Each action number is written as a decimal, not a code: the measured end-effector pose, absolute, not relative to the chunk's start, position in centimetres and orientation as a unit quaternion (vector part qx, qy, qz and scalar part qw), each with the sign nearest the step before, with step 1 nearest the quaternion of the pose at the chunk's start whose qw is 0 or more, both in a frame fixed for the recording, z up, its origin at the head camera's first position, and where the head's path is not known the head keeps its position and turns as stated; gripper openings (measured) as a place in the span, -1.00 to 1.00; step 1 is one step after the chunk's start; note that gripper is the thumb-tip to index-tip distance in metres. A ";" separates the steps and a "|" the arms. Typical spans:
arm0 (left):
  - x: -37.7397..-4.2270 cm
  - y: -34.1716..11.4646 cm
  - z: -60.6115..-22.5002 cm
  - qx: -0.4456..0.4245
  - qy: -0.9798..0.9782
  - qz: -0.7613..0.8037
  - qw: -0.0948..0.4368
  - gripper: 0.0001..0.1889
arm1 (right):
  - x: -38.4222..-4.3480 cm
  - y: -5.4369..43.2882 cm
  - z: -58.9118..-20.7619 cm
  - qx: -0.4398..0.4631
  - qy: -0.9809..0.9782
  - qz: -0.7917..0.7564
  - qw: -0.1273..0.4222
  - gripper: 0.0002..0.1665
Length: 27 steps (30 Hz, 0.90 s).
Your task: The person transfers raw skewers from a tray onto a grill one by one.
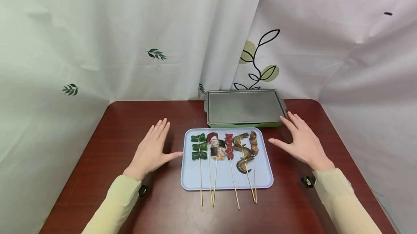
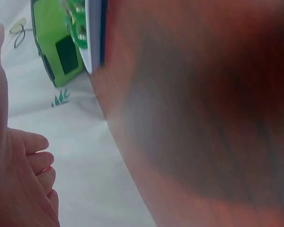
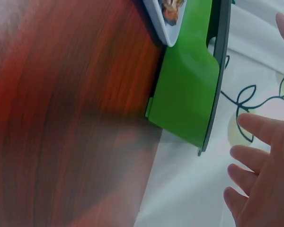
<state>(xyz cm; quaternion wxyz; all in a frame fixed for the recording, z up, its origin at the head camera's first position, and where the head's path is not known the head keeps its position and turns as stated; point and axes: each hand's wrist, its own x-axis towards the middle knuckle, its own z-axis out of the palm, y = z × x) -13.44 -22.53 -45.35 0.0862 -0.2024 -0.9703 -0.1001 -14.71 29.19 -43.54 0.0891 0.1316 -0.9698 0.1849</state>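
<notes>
Between the two hands lies a pale blue tray (image 1: 189, 176) with several skewers on it, their sticks poking past the front rim. From left to right they bear green pepper pieces (image 1: 199, 146), a dark red curled tentacle (image 1: 211, 137), a black-and-white banded piece (image 1: 218, 149), red meat (image 1: 229, 146), grey shrimp (image 1: 243, 152) and brown chunks (image 1: 253, 142). My left hand (image 1: 152, 150) is spread, its thumb tip close to the tray's left rim. My right hand (image 1: 304, 141) is also spread, fingertips near the grill's right corner. Neither hand holds anything.
Behind the tray stands a green electric grill (image 3: 189, 90) with a flat grey plate (image 1: 245, 106) on top. Both sit on a dark red wooden table (image 1: 163, 205) with rounded far corners. A white leaf-printed curtain (image 1: 146, 27) hangs around the far side and both flanks.
</notes>
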 end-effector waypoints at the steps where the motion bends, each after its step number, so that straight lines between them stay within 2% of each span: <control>1: -13.2 -22.4 -45.5 -0.206 -0.970 -0.099 0.087 0.28 | -14.6 29.1 -43.5 0.135 -0.969 0.185 0.094 0.15; 9: -11.3 -20.9 -46.3 -0.227 -0.966 -0.099 0.072 0.39 | -13.9 28.2 -43.0 0.156 -0.963 0.182 0.123 0.12; 16: -9.8 -20.0 -47.3 -0.256 -0.959 -0.099 0.064 0.45 | -12.9 27.1 -42.3 0.161 -0.960 0.194 0.118 0.08; 27: -8.5 -18.5 -47.8 -0.262 -0.959 -0.109 0.032 0.42 | -10.4 25.2 -42.2 0.162 -0.949 0.258 0.082 -0.14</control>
